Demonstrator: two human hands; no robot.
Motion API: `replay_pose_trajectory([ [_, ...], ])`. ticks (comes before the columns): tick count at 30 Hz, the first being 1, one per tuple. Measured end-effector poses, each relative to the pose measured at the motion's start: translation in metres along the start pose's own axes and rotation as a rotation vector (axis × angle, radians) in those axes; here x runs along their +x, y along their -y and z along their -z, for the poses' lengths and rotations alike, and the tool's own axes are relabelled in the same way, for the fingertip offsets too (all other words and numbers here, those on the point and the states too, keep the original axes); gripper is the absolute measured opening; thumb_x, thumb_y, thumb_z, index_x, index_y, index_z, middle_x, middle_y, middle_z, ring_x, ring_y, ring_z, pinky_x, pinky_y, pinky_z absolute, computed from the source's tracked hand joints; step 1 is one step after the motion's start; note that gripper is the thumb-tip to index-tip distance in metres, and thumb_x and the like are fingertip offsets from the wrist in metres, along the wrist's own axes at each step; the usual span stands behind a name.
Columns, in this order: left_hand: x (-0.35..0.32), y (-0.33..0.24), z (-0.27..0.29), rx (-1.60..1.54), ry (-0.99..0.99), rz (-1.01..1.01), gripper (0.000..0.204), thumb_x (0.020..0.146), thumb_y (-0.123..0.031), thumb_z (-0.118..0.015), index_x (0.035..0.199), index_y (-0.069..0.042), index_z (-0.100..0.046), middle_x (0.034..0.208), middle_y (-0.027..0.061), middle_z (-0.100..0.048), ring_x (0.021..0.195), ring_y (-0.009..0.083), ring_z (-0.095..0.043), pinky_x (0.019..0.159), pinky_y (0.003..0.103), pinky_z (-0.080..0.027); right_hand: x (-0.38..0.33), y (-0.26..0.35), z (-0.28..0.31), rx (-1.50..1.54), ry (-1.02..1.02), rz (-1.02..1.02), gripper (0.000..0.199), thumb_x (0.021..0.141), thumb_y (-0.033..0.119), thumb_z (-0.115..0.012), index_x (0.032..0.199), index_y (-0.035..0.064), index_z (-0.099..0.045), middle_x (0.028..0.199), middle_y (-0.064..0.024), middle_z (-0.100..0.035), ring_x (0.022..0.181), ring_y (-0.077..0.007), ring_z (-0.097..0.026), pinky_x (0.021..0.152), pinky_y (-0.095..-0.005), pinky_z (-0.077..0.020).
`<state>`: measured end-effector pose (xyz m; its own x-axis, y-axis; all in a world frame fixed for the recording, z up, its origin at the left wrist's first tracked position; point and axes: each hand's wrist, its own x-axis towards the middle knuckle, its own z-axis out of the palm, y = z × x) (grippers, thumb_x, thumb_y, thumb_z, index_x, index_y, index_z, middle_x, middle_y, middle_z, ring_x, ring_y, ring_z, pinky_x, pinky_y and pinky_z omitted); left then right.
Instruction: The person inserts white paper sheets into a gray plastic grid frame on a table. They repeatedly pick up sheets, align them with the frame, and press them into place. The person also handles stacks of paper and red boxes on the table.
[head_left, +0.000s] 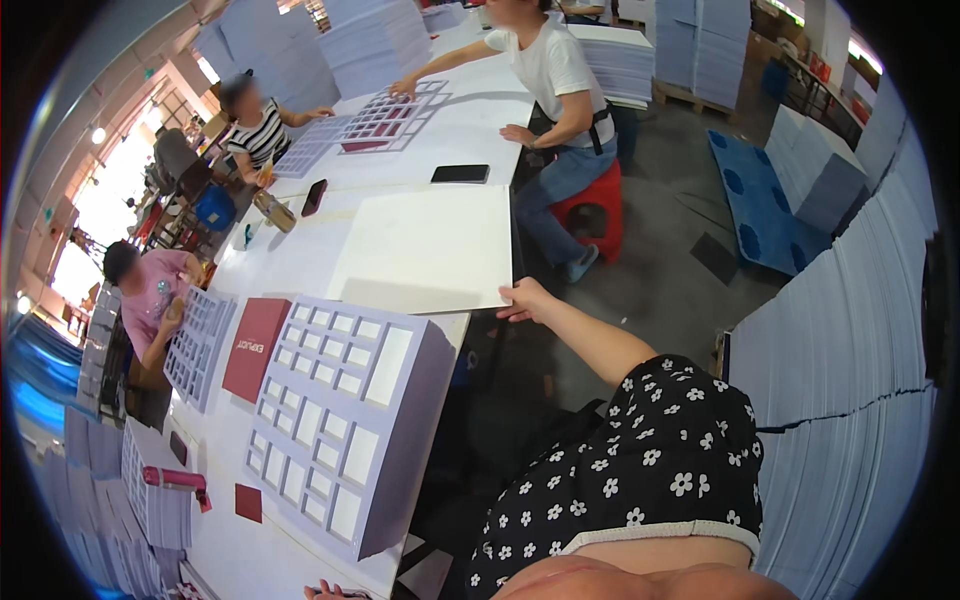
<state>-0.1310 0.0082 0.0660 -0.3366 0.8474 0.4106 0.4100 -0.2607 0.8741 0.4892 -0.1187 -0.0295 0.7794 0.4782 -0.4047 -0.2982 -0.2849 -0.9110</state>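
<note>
The white sheet point(425, 250) under the right hand point(525, 298) looks like matt, smooth paperboard, and the lavender grid tray point(345, 420) beside it is stiff card with a dull, even finish and pale matt panels in its cut-out windows. The dark red booklet point(256, 347) has a smooth paper cover with a faint sheen, while the table point(300, 235) shows a plain white, smooth top. The black phone point(460, 173) farther along is glossy, and the red stool point(597, 210) is shiny moulded plastic.
</note>
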Motion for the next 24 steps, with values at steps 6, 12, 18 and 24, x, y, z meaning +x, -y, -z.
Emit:
replay_pose_trajectory([
  [6, 0.003, -0.013, -0.016, -0.112, 0.039, -0.071, 0.054, 0.104, -0.043, -0.036, 0.136, 0.000, -0.044, 0.136, 0.0175, -0.049, 0.115, 0.0314, -0.058, 0.093, 0.042, -0.047, 0.027, 0.021, -0.035, 0.633, 0.141, -0.103, 0.027, 0.086, -0.005, -0.046, 0.112, -0.0052, -0.053, 0.098, -0.0195, -0.066, 0.082, -0.0300, -0.070, 0.067, -0.0419, -0.0584],
  [12, -0.004, -0.047, -0.020, -0.224, 0.123, -0.084, 0.045, 0.106, -0.034, -0.038, 0.132, 0.002, -0.044, 0.139, 0.0144, -0.050, 0.115, 0.0265, -0.058, 0.092, 0.038, -0.046, 0.019, 0.085, -0.041, 1.132, 0.351, -0.148, 0.018, 0.084, -0.012, -0.056, 0.101, -0.0075, -0.051, 0.092, -0.0190, -0.062, 0.078, -0.0277, -0.065, 0.073, -0.0413, -0.0592],
  [18, 0.010, -0.090, -0.031, -0.617, 0.334, 0.159, 0.046, 0.106, -0.032, -0.037, 0.128, 0.006, -0.049, 0.121, 0.0210, -0.060, 0.107, 0.0285, -0.062, 0.091, 0.038, -0.047, -0.051, 0.132, -0.062, 0.768, 0.650, 0.031, 0.024, 0.089, -0.002, -0.059, 0.112, 0.0019, -0.054, 0.095, -0.0110, -0.064, 0.074, -0.0138, -0.064, 0.078, -0.0322, -0.0556],
  [24, 0.044, -0.110, -0.036, -1.092, 0.593, 0.473, 0.075, 0.101, -0.056, -0.028, 0.139, 0.007, -0.038, 0.137, 0.0305, -0.046, 0.129, 0.0419, -0.046, 0.103, 0.049, -0.042, -0.116, 0.160, -0.079, 0.320, 0.977, 0.187, 0.037, 0.096, 0.005, -0.051, 0.133, 0.0043, -0.046, 0.086, -0.0033, -0.060, 0.062, -0.0062, -0.053, 0.067, -0.0279, -0.0521],
])
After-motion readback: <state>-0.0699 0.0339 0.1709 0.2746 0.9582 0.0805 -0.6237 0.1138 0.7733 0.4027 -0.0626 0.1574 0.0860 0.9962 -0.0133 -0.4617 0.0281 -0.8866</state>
